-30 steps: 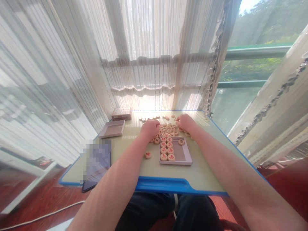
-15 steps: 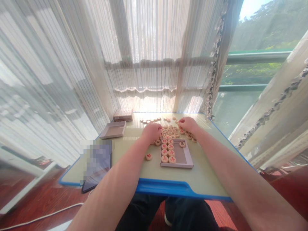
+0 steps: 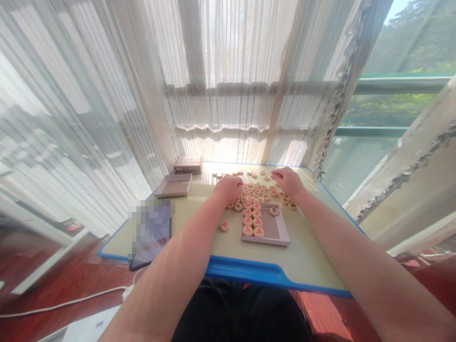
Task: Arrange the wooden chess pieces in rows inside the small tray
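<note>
Round wooden xiangqi pieces (image 3: 255, 193) with red and black characters lie in a loose cluster on the table. My left hand (image 3: 230, 187) is at the cluster's left side, its fingers curled together; whatever is between the fingertips is hidden. My right hand (image 3: 287, 181) hovers at the far right of the cluster, thumb and bent index finger apart, with no piece visible between them. Nearer to me, a shallow open box (image 3: 274, 232) holds two columns of red-marked pieces (image 3: 252, 220) along its left side. One black-marked piece (image 3: 274, 211) lies separately inside it, towards the upper right.
Left of the box lies a single red-marked piece (image 3: 224, 226). An empty shallow lid or tray (image 3: 174, 185), a closed box (image 3: 187, 164) and a dark tablet (image 3: 152, 240) are along the table's left side. The table (image 3: 313, 256) has a raised blue edge; curtains hang behind.
My right hand has drawn slightly away from the pieces at the back right, and its fingers have parted. My left hand stays by the cluster. The camera view has shifted a little.
</note>
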Action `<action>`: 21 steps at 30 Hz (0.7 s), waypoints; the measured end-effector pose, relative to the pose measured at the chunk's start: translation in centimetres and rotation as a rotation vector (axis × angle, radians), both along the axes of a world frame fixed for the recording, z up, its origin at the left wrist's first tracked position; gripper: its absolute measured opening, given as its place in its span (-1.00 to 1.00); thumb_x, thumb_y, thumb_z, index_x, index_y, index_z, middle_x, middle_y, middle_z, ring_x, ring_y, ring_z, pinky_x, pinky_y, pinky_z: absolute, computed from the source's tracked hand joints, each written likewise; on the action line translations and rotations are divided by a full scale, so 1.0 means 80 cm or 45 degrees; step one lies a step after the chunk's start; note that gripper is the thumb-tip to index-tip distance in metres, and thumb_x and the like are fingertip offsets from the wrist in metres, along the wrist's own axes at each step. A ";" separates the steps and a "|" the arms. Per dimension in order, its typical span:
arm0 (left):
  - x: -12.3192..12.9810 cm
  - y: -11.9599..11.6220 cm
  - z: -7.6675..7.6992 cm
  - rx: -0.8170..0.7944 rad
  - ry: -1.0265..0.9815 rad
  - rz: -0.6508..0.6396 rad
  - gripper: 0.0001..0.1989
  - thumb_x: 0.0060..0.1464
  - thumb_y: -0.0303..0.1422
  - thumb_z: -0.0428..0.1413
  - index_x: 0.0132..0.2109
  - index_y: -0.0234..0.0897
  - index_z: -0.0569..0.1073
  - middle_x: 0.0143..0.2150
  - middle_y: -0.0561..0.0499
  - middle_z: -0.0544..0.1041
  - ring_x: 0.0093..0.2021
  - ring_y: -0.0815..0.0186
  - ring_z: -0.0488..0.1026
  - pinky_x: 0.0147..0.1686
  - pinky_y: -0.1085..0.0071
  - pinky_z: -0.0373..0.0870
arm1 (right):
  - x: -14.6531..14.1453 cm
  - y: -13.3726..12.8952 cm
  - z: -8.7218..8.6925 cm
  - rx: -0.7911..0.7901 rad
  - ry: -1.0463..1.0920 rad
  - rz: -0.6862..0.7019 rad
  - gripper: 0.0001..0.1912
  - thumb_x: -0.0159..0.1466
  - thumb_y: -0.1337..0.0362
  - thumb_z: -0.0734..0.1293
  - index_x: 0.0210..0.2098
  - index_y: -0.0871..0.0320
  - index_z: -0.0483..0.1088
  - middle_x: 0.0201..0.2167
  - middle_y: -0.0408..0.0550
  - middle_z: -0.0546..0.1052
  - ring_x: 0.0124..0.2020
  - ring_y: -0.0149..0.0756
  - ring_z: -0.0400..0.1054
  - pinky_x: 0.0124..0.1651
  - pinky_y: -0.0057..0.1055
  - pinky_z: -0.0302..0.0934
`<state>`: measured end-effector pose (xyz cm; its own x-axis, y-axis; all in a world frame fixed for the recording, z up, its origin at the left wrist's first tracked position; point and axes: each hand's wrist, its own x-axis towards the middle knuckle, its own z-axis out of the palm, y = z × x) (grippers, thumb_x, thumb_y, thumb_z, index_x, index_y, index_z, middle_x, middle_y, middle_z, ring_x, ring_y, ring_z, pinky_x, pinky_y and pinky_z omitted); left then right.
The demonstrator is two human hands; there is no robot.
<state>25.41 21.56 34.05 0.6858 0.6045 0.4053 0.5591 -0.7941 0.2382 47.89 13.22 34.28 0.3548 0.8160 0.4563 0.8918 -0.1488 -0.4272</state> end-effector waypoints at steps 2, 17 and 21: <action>0.000 0.001 0.000 0.008 0.002 0.001 -0.71 0.07 -0.43 -0.06 -0.23 -0.23 0.57 -0.23 -0.04 0.57 -0.15 0.21 0.45 -0.04 0.28 0.38 | 0.002 0.002 -0.001 0.062 -0.026 -0.005 -0.70 0.23 0.32 0.21 -0.14 0.24 0.51 -0.24 0.09 0.48 -0.17 -0.22 0.35 -0.05 -0.32 0.18; 0.003 -0.006 -0.002 0.045 0.083 -0.026 -0.71 0.06 -0.42 -0.05 -0.23 -0.24 0.57 -0.24 -0.05 0.57 -0.16 0.22 0.46 -0.08 0.31 0.37 | -0.025 -0.025 0.060 0.307 0.080 0.231 -0.72 0.19 0.27 0.24 -0.21 0.25 0.53 -0.34 0.06 0.53 -0.23 -0.21 0.38 -0.06 -0.25 0.23; 0.004 -0.008 0.004 0.100 0.048 -0.081 -0.70 0.08 -0.43 -0.08 -0.26 -0.24 0.57 -0.29 -0.05 0.58 -0.18 0.21 0.45 -0.07 0.28 0.36 | -0.052 -0.077 0.092 0.126 0.403 0.343 -0.71 0.19 0.21 0.28 -0.17 0.20 0.51 -0.39 -0.02 0.57 -0.39 -0.30 0.41 -0.26 -0.31 0.30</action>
